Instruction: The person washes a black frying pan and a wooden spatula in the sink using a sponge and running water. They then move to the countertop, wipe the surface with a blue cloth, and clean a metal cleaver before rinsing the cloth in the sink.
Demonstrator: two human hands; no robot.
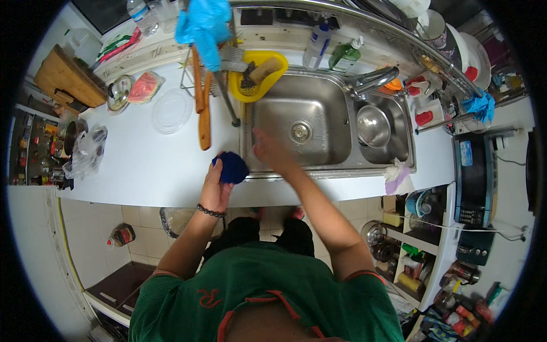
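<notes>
My left hand (216, 183) is closed on a dark blue, rounded thing (231, 167), which looks soft like a cloth or scrubber; its exact kind I cannot make out. It is held above the white counter, by the sink's front left corner. My right hand (270, 149) reaches over the left part of the large steel sink basin (327, 131). Motion smears its fingers, so whether it grips anything does not show. A yellow basket (234, 88) with a brown sponge (264, 70) and a dark scourer (248, 77) sits at the basin's back left corner.
A steel bowl (373, 126) lies in the smaller right basin under the faucet (373, 81). Wooden-handled utensils (205, 126) and a blue glove (204, 28) hang left of the sink. A clear lid (172, 111) rests on the counter (142, 165). Soap bottles (345, 55) stand behind.
</notes>
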